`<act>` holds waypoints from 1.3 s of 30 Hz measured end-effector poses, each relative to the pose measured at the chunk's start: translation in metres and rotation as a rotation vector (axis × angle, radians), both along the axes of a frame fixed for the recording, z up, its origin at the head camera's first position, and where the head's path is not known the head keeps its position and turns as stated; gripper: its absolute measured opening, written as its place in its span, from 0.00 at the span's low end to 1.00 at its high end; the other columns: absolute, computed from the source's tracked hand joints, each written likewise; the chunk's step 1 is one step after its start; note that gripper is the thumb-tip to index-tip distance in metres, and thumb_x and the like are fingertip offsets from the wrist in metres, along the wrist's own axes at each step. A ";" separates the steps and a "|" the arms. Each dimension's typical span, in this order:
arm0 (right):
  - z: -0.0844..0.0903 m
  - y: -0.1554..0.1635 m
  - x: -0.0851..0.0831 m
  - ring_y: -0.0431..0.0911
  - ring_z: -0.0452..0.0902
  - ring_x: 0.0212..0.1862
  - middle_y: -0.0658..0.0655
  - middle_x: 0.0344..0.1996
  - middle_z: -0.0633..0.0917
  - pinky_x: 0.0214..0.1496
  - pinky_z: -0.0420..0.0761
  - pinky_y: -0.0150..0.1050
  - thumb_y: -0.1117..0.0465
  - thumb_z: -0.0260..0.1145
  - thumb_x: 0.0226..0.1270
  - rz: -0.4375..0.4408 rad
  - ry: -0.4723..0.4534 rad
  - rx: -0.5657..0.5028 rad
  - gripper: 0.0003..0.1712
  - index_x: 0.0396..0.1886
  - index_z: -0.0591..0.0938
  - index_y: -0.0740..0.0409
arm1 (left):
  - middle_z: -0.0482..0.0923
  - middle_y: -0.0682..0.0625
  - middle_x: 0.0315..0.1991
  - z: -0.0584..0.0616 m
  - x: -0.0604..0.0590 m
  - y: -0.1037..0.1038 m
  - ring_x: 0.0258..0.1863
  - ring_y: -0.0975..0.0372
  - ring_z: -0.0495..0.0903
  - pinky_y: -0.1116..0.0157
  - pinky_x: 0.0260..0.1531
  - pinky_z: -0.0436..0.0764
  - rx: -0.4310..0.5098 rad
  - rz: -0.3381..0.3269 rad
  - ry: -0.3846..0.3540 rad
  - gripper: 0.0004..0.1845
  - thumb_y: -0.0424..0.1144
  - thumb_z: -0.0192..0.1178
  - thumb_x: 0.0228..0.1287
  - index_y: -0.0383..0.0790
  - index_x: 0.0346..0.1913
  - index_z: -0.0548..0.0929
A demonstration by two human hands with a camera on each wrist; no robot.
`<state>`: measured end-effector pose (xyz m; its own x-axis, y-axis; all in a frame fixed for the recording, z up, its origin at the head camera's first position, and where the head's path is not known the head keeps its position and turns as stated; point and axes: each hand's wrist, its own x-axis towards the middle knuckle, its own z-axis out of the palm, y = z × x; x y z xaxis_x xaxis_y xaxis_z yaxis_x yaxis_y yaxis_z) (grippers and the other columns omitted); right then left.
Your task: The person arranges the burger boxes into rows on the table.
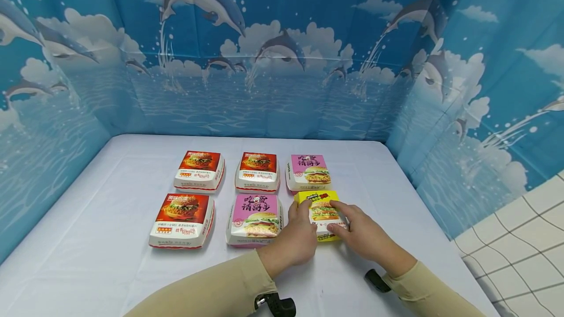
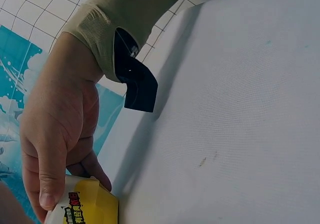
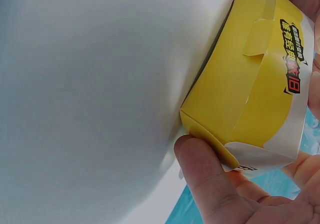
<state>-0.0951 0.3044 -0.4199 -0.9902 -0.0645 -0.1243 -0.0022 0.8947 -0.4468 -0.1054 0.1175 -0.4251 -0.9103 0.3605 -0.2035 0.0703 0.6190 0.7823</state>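
A yellow and white burger box (image 1: 325, 213) lies at the front right of the group, its printed top facing up. My left hand (image 1: 294, 238) holds it by the left side, with fingers reaching toward the far corner. From the right, my right hand (image 1: 367, 234) grips the same box, thumb at the near side and fingers at the far edge. In the right wrist view, the box's yellow side (image 3: 225, 79) and its tucked flap show, with a fingertip (image 3: 195, 154) against a lower corner. Directly left of my left hand sits a pink burger box (image 1: 255, 216).
Behind the yellow box stands another pink box (image 1: 309, 172). Red and white burger boxes stand at the back left (image 1: 199, 170), back middle (image 1: 257, 172) and front left (image 1: 181, 219). All are on a white-covered table (image 1: 97, 229), with a dolphin-print curtain (image 1: 273, 97) around it.
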 end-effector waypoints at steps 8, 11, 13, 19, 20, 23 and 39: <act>0.000 -0.001 0.000 0.64 0.74 0.71 0.69 0.73 0.73 0.69 0.77 0.65 0.44 0.69 0.74 -0.008 -0.008 -0.004 0.41 0.81 0.68 0.51 | 0.39 0.34 0.85 0.002 0.000 -0.001 0.57 0.47 0.81 0.49 0.52 0.87 -0.015 0.003 -0.001 0.32 0.40 0.49 0.83 0.48 0.83 0.53; 0.000 -0.001 0.001 0.62 0.77 0.67 0.68 0.72 0.74 0.68 0.79 0.63 0.43 0.70 0.74 -0.005 -0.006 -0.001 0.42 0.81 0.68 0.51 | 0.39 0.35 0.85 0.002 0.001 -0.001 0.55 0.47 0.81 0.49 0.50 0.88 -0.016 0.003 -0.003 0.32 0.40 0.49 0.83 0.48 0.83 0.53; 0.001 -0.002 0.001 0.60 0.78 0.65 0.67 0.72 0.75 0.67 0.80 0.62 0.42 0.70 0.73 -0.003 -0.004 0.001 0.42 0.80 0.68 0.51 | 0.39 0.35 0.85 0.002 0.001 -0.001 0.54 0.47 0.81 0.50 0.48 0.88 -0.015 0.004 -0.004 0.32 0.40 0.49 0.83 0.48 0.83 0.53; 0.001 -0.002 0.001 0.56 0.80 0.60 0.66 0.71 0.76 0.64 0.82 0.61 0.43 0.70 0.73 -0.005 -0.007 0.003 0.42 0.80 0.68 0.50 | 0.39 0.34 0.85 0.002 0.001 -0.001 0.53 0.47 0.82 0.52 0.45 0.88 -0.010 0.004 -0.002 0.32 0.39 0.49 0.83 0.47 0.83 0.53; 0.001 -0.002 0.001 0.56 0.80 0.60 0.66 0.71 0.76 0.64 0.82 0.61 0.43 0.70 0.73 -0.008 -0.010 0.002 0.42 0.80 0.68 0.50 | 0.38 0.33 0.85 0.002 0.001 -0.001 0.53 0.47 0.82 0.52 0.45 0.88 -0.009 0.004 -0.001 0.32 0.39 0.48 0.83 0.47 0.83 0.53; 0.001 -0.002 0.000 0.56 0.80 0.60 0.66 0.70 0.76 0.64 0.82 0.61 0.43 0.70 0.73 -0.007 -0.012 -0.002 0.42 0.80 0.68 0.49 | 0.38 0.33 0.85 0.002 0.001 -0.001 0.52 0.47 0.82 0.53 0.44 0.88 -0.003 0.002 -0.006 0.32 0.39 0.48 0.83 0.47 0.83 0.53; 0.001 -0.001 0.001 0.57 0.80 0.60 0.67 0.71 0.75 0.64 0.82 0.63 0.41 0.70 0.72 -0.005 -0.001 -0.008 0.42 0.80 0.69 0.49 | 0.39 0.33 0.85 0.003 0.001 -0.001 0.52 0.48 0.82 0.52 0.47 0.88 0.002 0.014 -0.002 0.32 0.38 0.49 0.82 0.47 0.83 0.54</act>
<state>-0.0944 0.3030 -0.4185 -0.9903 -0.0606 -0.1253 0.0029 0.8909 -0.4542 -0.1045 0.1168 -0.4226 -0.9150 0.3478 -0.2043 0.0600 0.6183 0.7837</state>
